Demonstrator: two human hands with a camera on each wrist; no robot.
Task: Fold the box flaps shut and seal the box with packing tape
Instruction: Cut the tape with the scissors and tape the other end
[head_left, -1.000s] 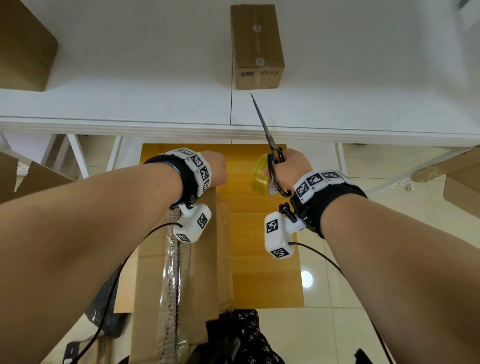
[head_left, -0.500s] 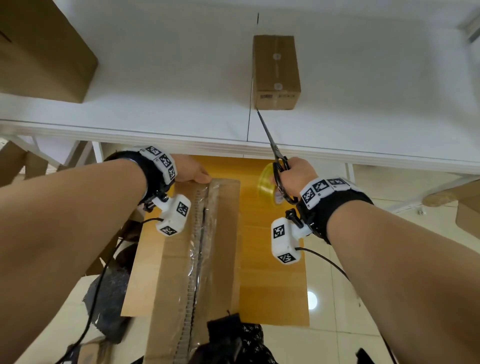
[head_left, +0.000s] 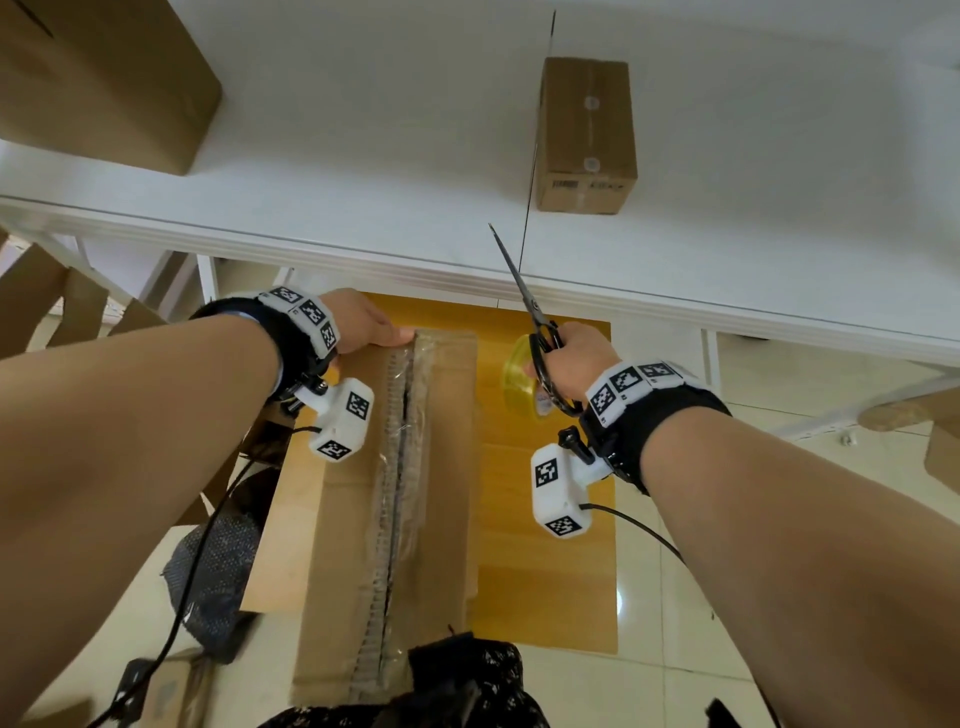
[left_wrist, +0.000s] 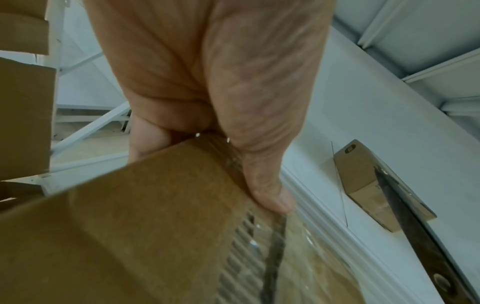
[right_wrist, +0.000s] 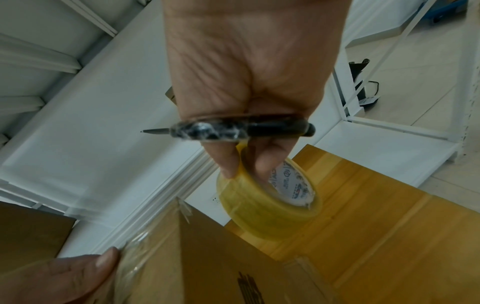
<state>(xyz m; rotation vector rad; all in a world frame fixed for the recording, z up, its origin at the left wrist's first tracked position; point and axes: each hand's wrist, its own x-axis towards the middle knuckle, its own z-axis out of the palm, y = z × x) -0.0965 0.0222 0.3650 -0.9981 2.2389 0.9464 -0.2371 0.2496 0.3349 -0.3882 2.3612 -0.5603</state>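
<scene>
A brown cardboard box (head_left: 441, 467) lies lengthwise in front of me, flaps shut, with clear tape (head_left: 402, 467) along its middle seam. My left hand (head_left: 376, 330) grips the box's far end: the thumb (left_wrist: 270, 195) lies on top by the seam and the fingers curl over the far edge. To the right of the box, my right hand (head_left: 571, 358) holds black scissors (head_left: 522, 286) with the blades pointing up over the table. The same hand pinches a yellowish roll of packing tape (right_wrist: 267, 201) below the scissor handle (right_wrist: 241, 127). The roll hangs free beside the box.
The white table (head_left: 363, 254) crosses just beyond the hands. On it stand a small sealed box (head_left: 584, 135) and a large box (head_left: 93, 78) at the far left. An orange wooden surface (head_left: 550, 545) lies under the box. Cardboard pieces (head_left: 41, 296) and dark fabric (head_left: 218, 566) sit at the left.
The box has swung so its taped seam faces up, and my left hand has shifted left along its far end. My right hand still holds the scissors and tape roll.
</scene>
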